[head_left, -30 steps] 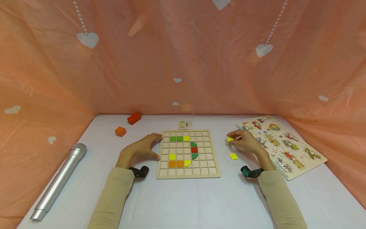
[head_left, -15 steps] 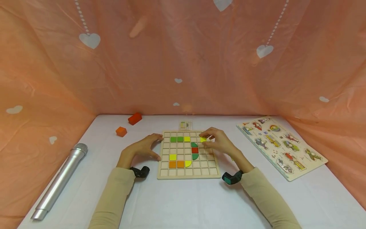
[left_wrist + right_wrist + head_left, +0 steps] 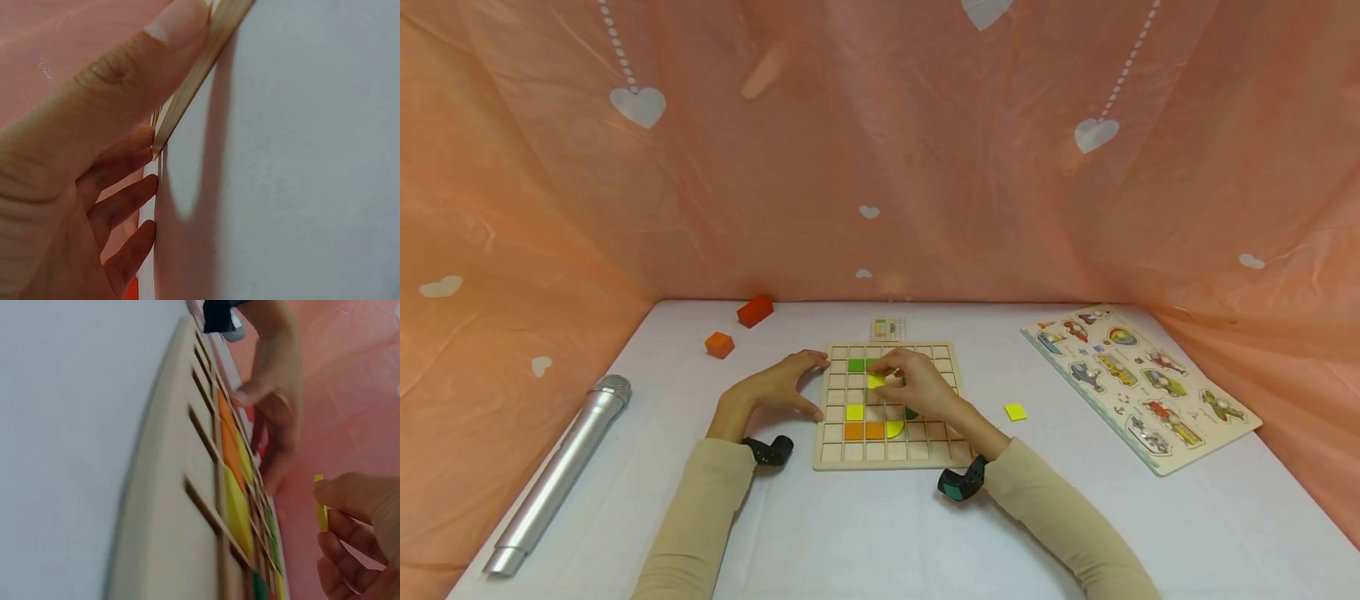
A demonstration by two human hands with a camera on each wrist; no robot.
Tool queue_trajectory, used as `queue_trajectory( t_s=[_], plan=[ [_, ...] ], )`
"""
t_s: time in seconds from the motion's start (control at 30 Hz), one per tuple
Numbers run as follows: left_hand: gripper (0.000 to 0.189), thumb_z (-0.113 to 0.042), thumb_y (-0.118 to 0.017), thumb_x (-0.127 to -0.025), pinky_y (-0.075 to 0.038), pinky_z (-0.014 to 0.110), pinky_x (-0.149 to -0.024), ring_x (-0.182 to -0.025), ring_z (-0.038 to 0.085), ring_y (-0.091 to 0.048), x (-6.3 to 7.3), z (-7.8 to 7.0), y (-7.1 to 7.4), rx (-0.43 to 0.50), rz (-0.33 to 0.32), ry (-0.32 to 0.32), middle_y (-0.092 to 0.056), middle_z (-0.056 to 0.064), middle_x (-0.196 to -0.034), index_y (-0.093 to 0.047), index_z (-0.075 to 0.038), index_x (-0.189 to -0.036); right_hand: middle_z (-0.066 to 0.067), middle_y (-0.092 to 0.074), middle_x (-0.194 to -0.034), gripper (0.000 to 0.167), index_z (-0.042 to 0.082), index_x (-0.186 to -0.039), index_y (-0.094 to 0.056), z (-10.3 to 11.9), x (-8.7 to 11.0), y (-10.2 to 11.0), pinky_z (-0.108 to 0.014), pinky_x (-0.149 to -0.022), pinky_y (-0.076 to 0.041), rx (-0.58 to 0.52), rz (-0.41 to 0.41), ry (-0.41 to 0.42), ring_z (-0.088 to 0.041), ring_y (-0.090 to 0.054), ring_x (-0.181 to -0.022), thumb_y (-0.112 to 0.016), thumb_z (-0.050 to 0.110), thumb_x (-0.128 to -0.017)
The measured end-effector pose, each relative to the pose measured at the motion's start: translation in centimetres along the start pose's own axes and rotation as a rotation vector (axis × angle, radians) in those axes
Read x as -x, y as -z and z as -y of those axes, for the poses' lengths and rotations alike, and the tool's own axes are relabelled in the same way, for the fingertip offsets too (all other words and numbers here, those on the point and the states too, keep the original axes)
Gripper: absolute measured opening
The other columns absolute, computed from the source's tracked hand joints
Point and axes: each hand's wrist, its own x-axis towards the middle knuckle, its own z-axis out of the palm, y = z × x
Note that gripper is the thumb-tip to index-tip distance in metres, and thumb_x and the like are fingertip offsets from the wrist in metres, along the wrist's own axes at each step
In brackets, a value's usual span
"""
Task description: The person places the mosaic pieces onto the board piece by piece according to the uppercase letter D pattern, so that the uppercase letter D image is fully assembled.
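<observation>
A yellow square tile (image 3: 321, 509) is pinched between the thumb and fingers of my right hand (image 3: 917, 385), over the upper middle of a wooden grid board (image 3: 891, 467). My left hand (image 3: 781, 383) rests its thumb and fingertips against the board's left edge, fingers spread. In the grid lie green tiles (image 3: 856, 365), a yellow tile (image 3: 854, 412), two orange tiles (image 3: 863, 431) and a yellow rounded tile (image 3: 895, 429). A dark green tile (image 3: 912, 413) shows partly from under my right hand, which hides other cells.
One loose yellow tile (image 3: 1016, 412) lies right of the board. A small pattern card (image 3: 888, 328) is behind it. Farther right is a picture puzzle board (image 3: 1138, 379). On the left are a silver microphone (image 3: 561, 475), an orange cube (image 3: 719, 345) and a red block (image 3: 756, 311).
My right hand has carried the yellow tile leftward from the table on the right to above the board's grid. My left hand has stayed at the board's edge.
</observation>
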Motion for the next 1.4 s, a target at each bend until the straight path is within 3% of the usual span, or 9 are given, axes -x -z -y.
queue_trajectory(
  t_s=[0.13, 0.37, 0.53, 0.87, 1.07, 1.23, 1.4],
  plan=[
    [0.087, -0.033, -0.084, -0.066, -0.022, 0.049, -0.112, -0.135, 0.033, -0.027, 0.0, -0.1, 0.0, 0.005, 0.003, 0.001, -0.035, 0.015, -0.145, -0.043, -0.003, -0.136, -0.004, -0.064, -0.099, 0.027, 0.002, -0.104, -0.068, -0.1, -0.6, -1.6, -0.024, -0.076, -0.052, -0.053, 0.003, -0.009, -0.017, -0.059, -0.089, -0.074, 0.011, -0.079],
    [0.088, -0.035, -0.084, -0.066, -0.022, 0.050, -0.112, -0.135, 0.035, -0.027, -0.1, -0.1, 0.1, -0.004, 0.004, -0.008, -0.035, 0.017, -0.145, -0.043, -0.002, -0.136, -0.004, -0.065, -0.092, 0.018, 0.006, -0.093, -0.070, -0.5, -1.1, -3.2, -0.021, -0.072, -0.052, -0.089, 0.017, -0.029, -0.014, -0.060, -0.081, -0.076, 0.009, -0.077],
    [0.085, -0.034, -0.084, -0.065, -0.023, 0.050, -0.111, -0.134, 0.035, -0.029, -0.2, 0.2, 0.0, -0.001, -0.014, -0.032, -0.037, 0.018, -0.143, -0.045, -0.001, -0.132, -0.003, -0.068, -0.090, 0.014, 0.007, -0.091, -0.072, -0.6, -1.4, -3.5, -0.020, -0.070, -0.051, -0.041, 0.021, -0.025, -0.012, -0.060, -0.079, -0.075, 0.010, -0.078],
    [0.086, -0.034, -0.084, -0.065, -0.023, 0.050, -0.111, -0.133, 0.036, -0.029, -0.2, 0.2, -0.1, 0.000, -0.010, -0.034, -0.036, 0.018, -0.143, -0.044, 0.000, -0.133, -0.003, -0.067, -0.091, 0.008, 0.008, -0.088, -0.075, -0.9, -1.5, -3.1, -0.032, -0.083, -0.044, 0.094, 0.032, 0.110, -0.019, -0.057, -0.091, -0.070, 0.009, -0.082],
    [0.086, -0.035, -0.084, -0.065, -0.023, 0.050, -0.111, -0.133, 0.035, -0.029, -0.2, 0.3, -0.1, -0.008, -0.011, -0.029, -0.036, 0.018, -0.143, -0.044, -0.001, -0.133, 0.000, -0.068, -0.087, 0.006, 0.010, -0.087, -0.073, -1.1, -1.6, -3.2, -0.027, -0.075, -0.042, 0.128, 0.028, 0.129, -0.014, -0.054, -0.081, -0.069, 0.009, -0.083],
    [0.086, -0.035, -0.084, -0.065, -0.022, 0.050, -0.111, -0.134, 0.035, -0.029, -0.2, 0.2, 0.0, -0.003, -0.006, -0.028, -0.036, 0.018, -0.144, -0.044, -0.001, -0.134, -0.007, -0.063, -0.095, 0.018, 0.006, -0.101, -0.070, -0.8, -1.3, -2.7, -0.027, -0.074, -0.044, 0.125, 0.051, 0.092, -0.017, -0.052, -0.084, -0.069, 0.013, -0.084],
    [0.085, -0.034, -0.085, -0.065, -0.022, 0.050, -0.112, -0.134, 0.035, -0.028, -0.2, 0.1, 0.0, 0.004, -0.003, -0.014, -0.035, 0.017, -0.145, -0.045, -0.002, -0.133, -0.016, -0.057, -0.111, 0.035, 0.002, -0.119, -0.060, -1.0, -0.6, -0.5, -0.037, -0.078, -0.052, 0.009, 0.042, 0.062, -0.027, -0.053, -0.097, -0.067, 0.012, -0.086]
  ],
)
